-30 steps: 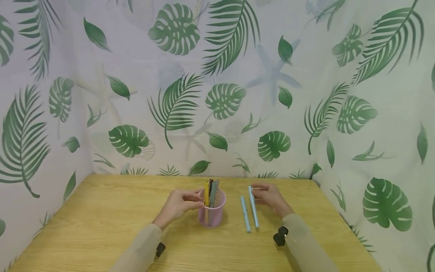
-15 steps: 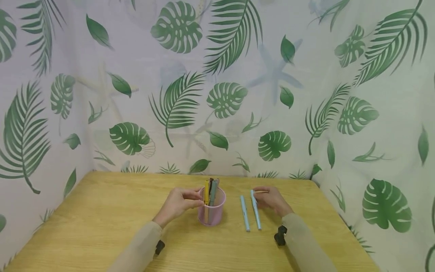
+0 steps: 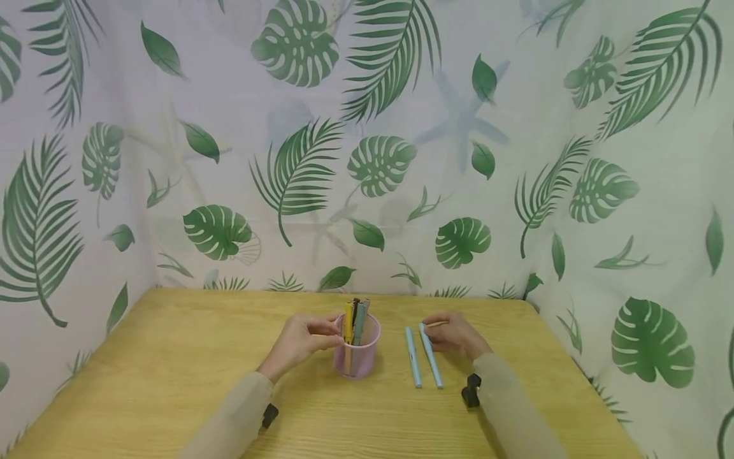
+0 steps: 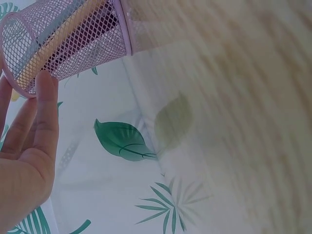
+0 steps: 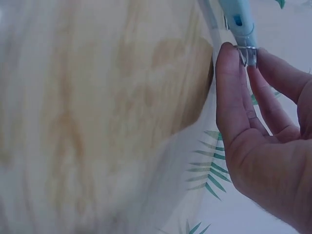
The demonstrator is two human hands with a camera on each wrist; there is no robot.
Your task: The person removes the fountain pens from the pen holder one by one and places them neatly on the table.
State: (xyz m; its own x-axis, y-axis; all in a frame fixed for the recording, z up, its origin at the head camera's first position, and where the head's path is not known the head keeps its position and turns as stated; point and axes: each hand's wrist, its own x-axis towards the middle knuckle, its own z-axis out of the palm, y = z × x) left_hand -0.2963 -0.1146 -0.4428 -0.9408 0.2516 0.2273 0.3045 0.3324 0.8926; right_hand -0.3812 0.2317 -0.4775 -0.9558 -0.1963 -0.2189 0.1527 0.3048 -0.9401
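A pink mesh pen holder (image 3: 368,360) stands upright on the table, with a yellow pen (image 3: 348,322), a grey-blue pen (image 3: 359,324) and darker ones inside. My left hand (image 3: 301,344) holds its rim on the left side; in the left wrist view a finger lies against the mesh (image 4: 92,46). To the right, my right hand (image 3: 455,335) pinches the far end of a light blue pen (image 3: 431,357). The right wrist view shows that pen's clear tip (image 5: 247,52) between thumb and fingers. A second light blue pen (image 3: 413,358) lies just left of it, nearly parallel.
The wooden table (image 3: 201,357) reaches back to a leaf-printed cloth (image 3: 395,210), which also hangs along both sides. Small black devices (image 3: 471,390) sit at both wrists.
The light blue pen in my right hand has turned slightly, its near end shifting right, away from the second pen. My left hand stays on the pen holder.
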